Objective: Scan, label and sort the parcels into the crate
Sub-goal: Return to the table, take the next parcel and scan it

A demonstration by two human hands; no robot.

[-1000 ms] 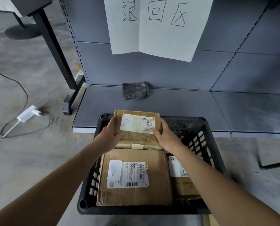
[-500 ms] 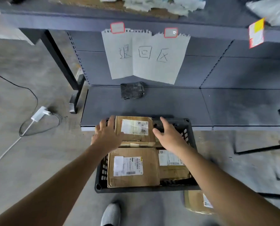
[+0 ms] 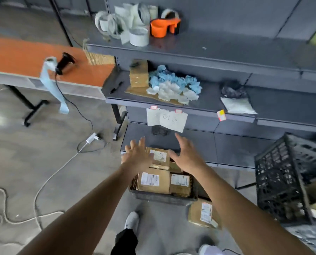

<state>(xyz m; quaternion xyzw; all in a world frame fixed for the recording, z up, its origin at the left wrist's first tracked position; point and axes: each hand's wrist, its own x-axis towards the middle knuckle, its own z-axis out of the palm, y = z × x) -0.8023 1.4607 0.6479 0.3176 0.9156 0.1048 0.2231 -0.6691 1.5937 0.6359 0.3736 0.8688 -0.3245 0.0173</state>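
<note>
A black plastic crate [image 3: 164, 197] stands on the floor in front of the grey shelving. Three labelled cardboard parcels lie in it: one at the back [image 3: 160, 158], a larger one at front left [image 3: 153, 181] and a smaller one at front right [image 3: 180, 183]. My left hand [image 3: 137, 156] and my right hand [image 3: 185, 155] hover above the crate with fingers spread, holding nothing. Another labelled parcel [image 3: 202, 214] lies on the floor just right of the crate. A black handheld scanner [image 3: 64, 62] and a roll of blue label backing [image 3: 52, 81] rest on the orange table.
A second black crate [image 3: 282, 179] stands tilted at the right. The shelves hold tape rolls, an orange tape dispenser [image 3: 164, 26], a small cardboard box [image 3: 138, 74] and crumpled blue and white papers [image 3: 173, 87]. Cables and a white adapter [image 3: 91, 138] trail over the floor at left.
Both hands have let go of the back parcel, which now lies in the crate, and have risen away from it. The view has pulled back and up, showing the upper shelves and table.
</note>
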